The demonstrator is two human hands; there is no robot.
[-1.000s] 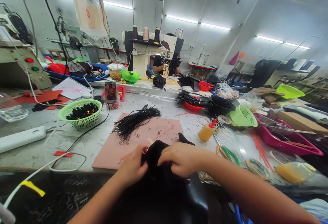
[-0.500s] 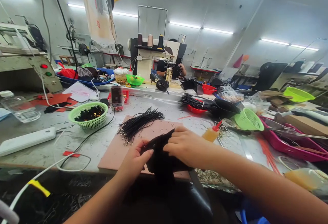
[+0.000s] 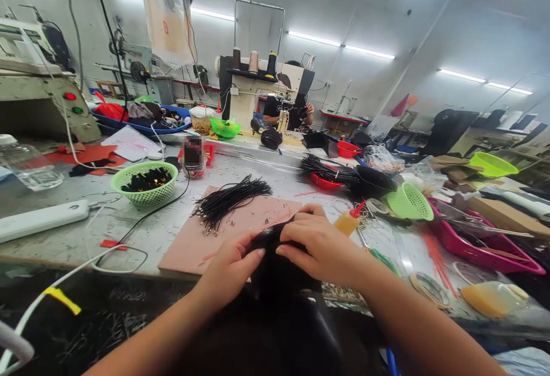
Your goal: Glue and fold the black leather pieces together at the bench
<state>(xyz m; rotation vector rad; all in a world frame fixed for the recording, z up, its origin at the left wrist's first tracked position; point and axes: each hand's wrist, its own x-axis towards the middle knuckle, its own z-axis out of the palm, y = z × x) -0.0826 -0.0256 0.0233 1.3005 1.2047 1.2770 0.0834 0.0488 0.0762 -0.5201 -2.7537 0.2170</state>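
Both my hands grip one black piece of material (image 3: 275, 270) at the near edge of the workbench. My left hand (image 3: 230, 267) holds its left side with the fingers curled round it. My right hand (image 3: 315, 244) lies over the top of the piece, fingers bent and pressed on it. The piece hangs down over the bench edge toward my lap. Just beyond my hands lies a pink mat (image 3: 227, 230) with a bundle of black cords (image 3: 227, 199) on it.
On the left stand a green basket (image 3: 145, 183), a white power strip (image 3: 40, 221) and a water bottle (image 3: 26, 164). On the right are a glue bottle (image 3: 349, 219), a tilted green basket (image 3: 408, 201), a pink tray (image 3: 485, 238) and tape rolls (image 3: 429, 289). A person sits at a sewing machine (image 3: 258, 92) behind.
My hands have shifted up and forward with the black piece, then settled slightly lower; the right hand now covers more of its top. The view has tilted a little.
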